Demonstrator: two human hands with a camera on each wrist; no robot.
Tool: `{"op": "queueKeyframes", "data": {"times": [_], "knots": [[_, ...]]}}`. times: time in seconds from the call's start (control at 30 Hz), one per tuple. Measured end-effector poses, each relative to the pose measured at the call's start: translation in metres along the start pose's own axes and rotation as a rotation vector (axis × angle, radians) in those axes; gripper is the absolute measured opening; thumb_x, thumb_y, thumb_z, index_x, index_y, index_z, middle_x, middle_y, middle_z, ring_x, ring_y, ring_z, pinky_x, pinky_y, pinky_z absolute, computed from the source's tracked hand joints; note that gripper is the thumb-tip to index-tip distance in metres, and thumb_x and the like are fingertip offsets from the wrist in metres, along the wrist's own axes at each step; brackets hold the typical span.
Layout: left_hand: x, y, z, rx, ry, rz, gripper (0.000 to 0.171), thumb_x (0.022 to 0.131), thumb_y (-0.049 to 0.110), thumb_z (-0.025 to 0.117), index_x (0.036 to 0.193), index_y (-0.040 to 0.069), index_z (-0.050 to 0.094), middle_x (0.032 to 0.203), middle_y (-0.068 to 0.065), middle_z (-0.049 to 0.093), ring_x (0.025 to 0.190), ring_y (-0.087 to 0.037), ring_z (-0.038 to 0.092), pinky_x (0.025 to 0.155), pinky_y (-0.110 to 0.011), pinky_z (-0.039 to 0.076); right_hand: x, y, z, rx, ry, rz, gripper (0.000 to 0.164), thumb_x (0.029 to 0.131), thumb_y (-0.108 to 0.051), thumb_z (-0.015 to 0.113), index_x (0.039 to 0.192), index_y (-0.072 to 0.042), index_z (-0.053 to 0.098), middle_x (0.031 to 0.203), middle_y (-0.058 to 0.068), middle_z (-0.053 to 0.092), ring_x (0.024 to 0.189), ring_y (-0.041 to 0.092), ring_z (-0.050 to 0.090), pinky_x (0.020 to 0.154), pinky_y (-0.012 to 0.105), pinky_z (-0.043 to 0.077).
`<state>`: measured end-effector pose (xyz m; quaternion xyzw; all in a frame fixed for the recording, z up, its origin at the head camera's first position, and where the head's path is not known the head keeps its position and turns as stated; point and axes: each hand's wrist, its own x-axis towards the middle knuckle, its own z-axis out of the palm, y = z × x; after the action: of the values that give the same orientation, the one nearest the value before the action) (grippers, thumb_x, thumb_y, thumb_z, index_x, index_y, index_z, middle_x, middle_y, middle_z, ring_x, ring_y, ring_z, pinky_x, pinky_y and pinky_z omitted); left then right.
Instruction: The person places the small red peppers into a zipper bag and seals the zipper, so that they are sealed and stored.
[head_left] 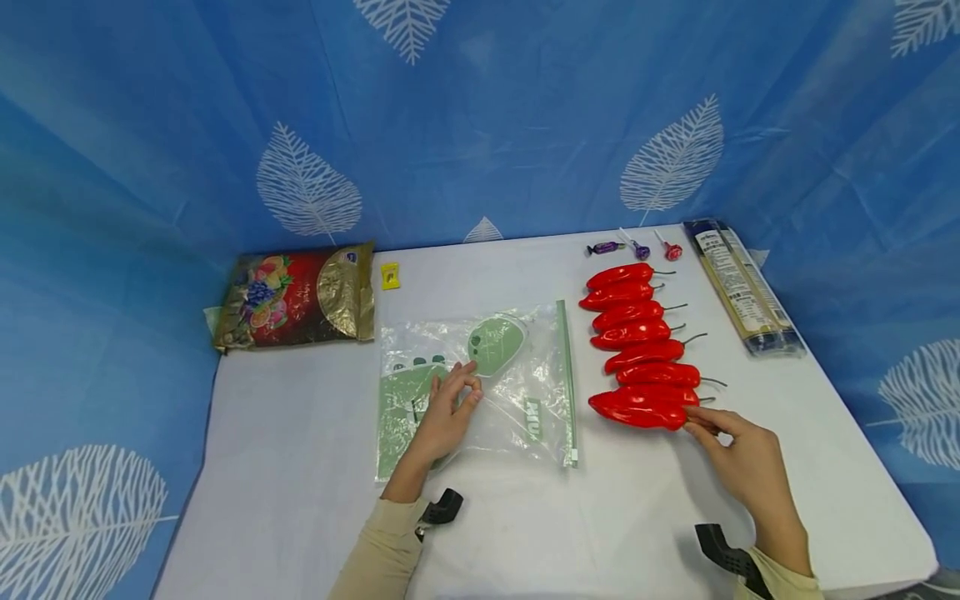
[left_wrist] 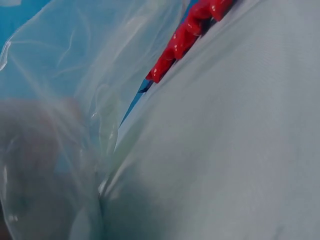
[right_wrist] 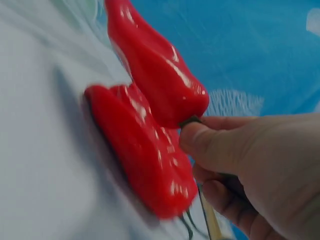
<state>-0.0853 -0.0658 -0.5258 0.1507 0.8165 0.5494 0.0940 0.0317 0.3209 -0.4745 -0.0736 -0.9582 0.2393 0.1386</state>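
Note:
In the head view, my right hand [head_left: 750, 462] pinches a red chili pepper [head_left: 636, 410] by its stem end. The right wrist view shows this pepper [right_wrist: 160, 70] raised above the others, the thumb pressing on the dark stem. Beneath and behind it runs a row of several red peppers [head_left: 633, 336] with thin stems pointing right. My left hand [head_left: 448, 417] lies over a clear zip bag [head_left: 513, 417] printed with green shapes, thumb and forefinger pinching its film. Up close in the left wrist view, the bag's plastic [left_wrist: 60, 75] stands raised and partly veils that hand.
At the back left lies a red and gold packet [head_left: 300, 296], with a small yellow wrapped candy [head_left: 390, 276] beside it. Behind the peppers are a purple candy [head_left: 604, 247] and two lollipops [head_left: 672, 251]. A long clear-and-blue package [head_left: 738, 287] lies along the right edge.

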Motion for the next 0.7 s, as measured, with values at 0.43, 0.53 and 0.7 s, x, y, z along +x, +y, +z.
{"op": "queueKeyframes", "data": {"times": [0.43,0.53,0.7], "knots": [[-0.001,0.001,0.000,-0.007,-0.017,-0.014,0.013,0.104,0.021,0.057,0.092,0.016,0.056,0.158,-0.020,0.044,0.156,-0.043,0.023,0.127,-0.060,-0.008,0.043,-0.044,0.039,0.044,-0.132,-0.052,0.030,0.086,-0.007,0.079,0.116,-0.004,0.075,0.107,0.019,0.077,0.098,0.038,0.070,0.076,0.047,0.053],[-0.001,-0.001,0.002,0.024,-0.013,-0.008,0.013,0.104,0.021,0.058,0.092,0.017,0.056,0.158,-0.018,0.045,0.156,-0.041,0.024,0.127,-0.061,-0.007,0.049,-0.054,0.050,0.070,-0.158,-0.067,0.029,0.085,-0.008,0.081,0.114,-0.005,0.076,0.104,0.015,0.078,0.095,0.033,0.071,0.077,0.046,0.056],[0.000,-0.002,0.006,0.097,0.023,0.018,0.013,0.103,0.024,0.059,0.091,0.019,0.057,0.156,-0.017,0.048,0.155,-0.042,0.026,0.126,-0.064,-0.004,0.057,-0.069,0.068,0.108,-0.272,-0.100,0.027,0.086,-0.012,0.081,0.112,-0.007,0.077,0.102,0.011,0.077,0.087,0.024,0.069,0.075,0.039,0.058]]}}
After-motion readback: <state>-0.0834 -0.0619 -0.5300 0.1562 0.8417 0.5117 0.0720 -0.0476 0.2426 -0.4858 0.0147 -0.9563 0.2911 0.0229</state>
